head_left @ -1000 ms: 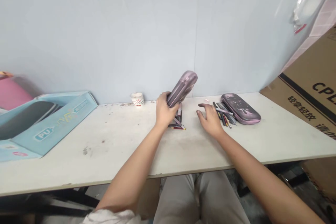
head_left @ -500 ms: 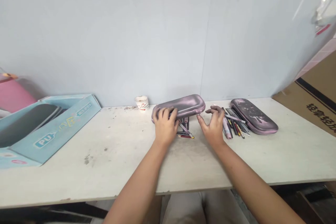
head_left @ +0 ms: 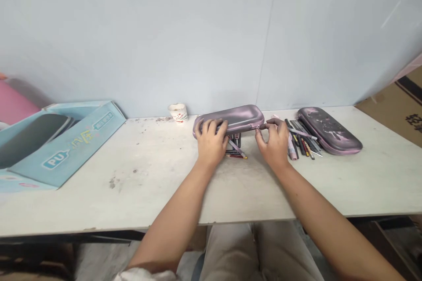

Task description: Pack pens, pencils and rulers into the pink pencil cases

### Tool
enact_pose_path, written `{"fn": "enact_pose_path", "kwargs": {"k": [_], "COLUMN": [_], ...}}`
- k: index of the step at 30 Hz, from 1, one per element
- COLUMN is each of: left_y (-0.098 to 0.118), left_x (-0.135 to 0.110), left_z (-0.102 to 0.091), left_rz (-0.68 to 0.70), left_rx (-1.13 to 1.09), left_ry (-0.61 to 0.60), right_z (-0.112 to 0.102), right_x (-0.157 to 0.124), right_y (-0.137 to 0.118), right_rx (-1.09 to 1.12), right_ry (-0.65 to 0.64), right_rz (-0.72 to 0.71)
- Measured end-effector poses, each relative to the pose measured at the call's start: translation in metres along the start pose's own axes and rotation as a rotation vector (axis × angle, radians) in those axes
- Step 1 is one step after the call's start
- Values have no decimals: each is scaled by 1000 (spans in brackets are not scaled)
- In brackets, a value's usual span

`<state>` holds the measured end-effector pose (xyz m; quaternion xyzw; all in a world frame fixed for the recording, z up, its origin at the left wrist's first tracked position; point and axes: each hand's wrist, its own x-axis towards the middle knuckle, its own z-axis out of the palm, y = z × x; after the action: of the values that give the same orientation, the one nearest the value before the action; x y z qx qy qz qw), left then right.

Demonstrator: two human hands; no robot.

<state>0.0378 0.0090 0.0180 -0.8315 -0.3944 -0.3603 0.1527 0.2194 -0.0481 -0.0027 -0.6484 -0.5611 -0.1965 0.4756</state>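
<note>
Pale blue wall panels (head_left: pixel 165 30) rise behind the white table (head_left: pixel 99 197) where I sit, and my head camera takes it all in from above. Toward the left lie a light-blue cardboard box (head_left: pixel 79 149) and a pink object (head_left: pixel 16 105); a paper cup (head_left: pixel 178 113) stands by the wall, and a brown carton (head_left: pixel 398 105) shows at the right edge.

On the table in front of me, a mauve hard-shell pencil case (head_left: pixel 231 118) lies flat and looks zipped shut. My left hand (head_left: pixel 210 140) is spread over its left end, fingers curled across the top, pinning it down. My right hand (head_left: pixel 272 145) is narrower, its fingers (head_left: pixel 272 125) pinched at the right end, where the zip pull seems to sit (the hand hides part of it, so I can't be sure).

The work in hand looks like dealing with that zip, and it calls for a steady left hand and a careful right-hand pinch. A small bunch of pens (head_left: pixel 235 149) lies just below the case, between my hands. Farther right, a loose pile of pens and pencils (head_left: pixel 301 140) lies beside a second mauve case (head_left: pixel 329 131).
</note>
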Motion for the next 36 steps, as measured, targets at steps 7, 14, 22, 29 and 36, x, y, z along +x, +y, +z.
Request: {"fn": "enact_pose_path", "kwargs": {"k": [7, 14, 22, 29, 36], "left_y": [4, 4, -3, -6, 16], "left_x": [0, 1, 5, 5, 3], "left_z": [2, 0, -1, -12, -2], "left_rz": [3, -3, -58, -47, -310], "left_rx": [-48, -9, -77, -322, -1068], "left_ry": [-19, 11, 47, 18, 18], "right_z": [-3, -4, -10, -5, 10], "right_x": [2, 5, 17, 21, 10], "right_y": [2, 4, 16, 33, 19], "right_rx": [-38, -14, 19, 400, 595], "right_ry": [-39, -36, 71, 14, -346], "right_rz": [25, 11, 39, 252, 259]}}
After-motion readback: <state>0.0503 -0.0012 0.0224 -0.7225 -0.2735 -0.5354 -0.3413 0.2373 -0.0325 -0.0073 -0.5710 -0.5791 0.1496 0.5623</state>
